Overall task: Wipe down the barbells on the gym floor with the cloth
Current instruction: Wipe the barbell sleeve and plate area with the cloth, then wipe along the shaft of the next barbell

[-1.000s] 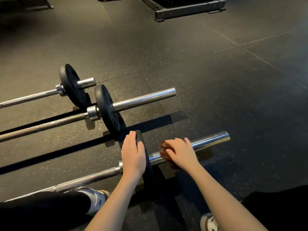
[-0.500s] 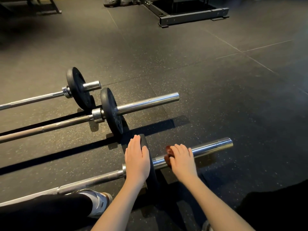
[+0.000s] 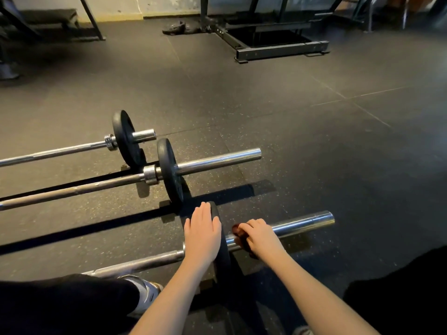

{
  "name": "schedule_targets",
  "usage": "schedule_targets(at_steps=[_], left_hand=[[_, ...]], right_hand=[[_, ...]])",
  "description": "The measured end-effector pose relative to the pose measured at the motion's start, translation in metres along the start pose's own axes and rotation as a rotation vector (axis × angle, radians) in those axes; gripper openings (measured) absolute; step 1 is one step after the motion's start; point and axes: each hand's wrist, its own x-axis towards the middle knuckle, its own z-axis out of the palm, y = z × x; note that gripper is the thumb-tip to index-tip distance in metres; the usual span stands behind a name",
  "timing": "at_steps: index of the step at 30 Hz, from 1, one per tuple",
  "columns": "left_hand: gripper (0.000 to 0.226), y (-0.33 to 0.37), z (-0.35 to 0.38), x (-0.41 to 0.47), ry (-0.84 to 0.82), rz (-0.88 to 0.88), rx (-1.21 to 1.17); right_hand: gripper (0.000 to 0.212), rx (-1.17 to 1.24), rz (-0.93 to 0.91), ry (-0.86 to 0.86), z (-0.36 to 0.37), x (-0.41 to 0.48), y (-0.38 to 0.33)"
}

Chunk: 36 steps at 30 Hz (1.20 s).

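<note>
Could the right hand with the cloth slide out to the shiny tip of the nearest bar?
Probably yes: the right hand grips the cloth on that bar's sleeve, bare from there to its tip. The plate is on the other side.

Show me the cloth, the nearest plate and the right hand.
cloth point(image 3: 237, 230): head view, its visible red fold.
nearest plate point(image 3: 223, 258): head view, near part of its black rim.
right hand point(image 3: 261, 236): head view, the back of the hand.

Parallel on floor point(image 3: 314, 141): near barbell point(image 3: 304, 222), middle barbell point(image 3: 217, 159), far barbell point(image 3: 60, 151); dark-red cloth point(image 3: 236, 230) bunched on near barbell's chrome end.
</note>
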Motion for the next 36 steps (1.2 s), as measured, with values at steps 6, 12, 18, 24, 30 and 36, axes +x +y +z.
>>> schedule_targets(at_steps=[6, 12, 18, 24, 30, 36], left_hand=[[0.052, -0.007, -0.02, 0.003, -0.109, 0.053, 0.097], [0.053, -0.022, -0.056, 0.025, -0.029, 0.053, 0.103], [0.06, -0.04, -0.096, 0.079, 0.045, 0.037, 0.249], [0.065, -0.055, -0.126, 0.15, -0.021, 0.084, 0.491], [0.07, -0.069, -0.138, 0.236, -0.217, 0.179, 0.701], [0.079, -0.074, -0.136, 0.28, -0.342, 0.284, 0.751]], right_hand=[[0.039, 0.302, 0.059, 0.121, -0.06, 0.013, -0.012], [0.04, 0.277, -0.073, 0.172, -0.122, 0.045, -0.043], [0.035, 0.197, -0.208, 0.082, -0.161, 0.104, -0.069], [0.035, 0.028, -0.286, -0.067, -0.173, 0.173, -0.085], [0.032, -0.082, -0.332, -0.161, -0.166, 0.228, -0.083], [0.035, -0.05, -0.349, -0.201, -0.144, 0.276, -0.067]])
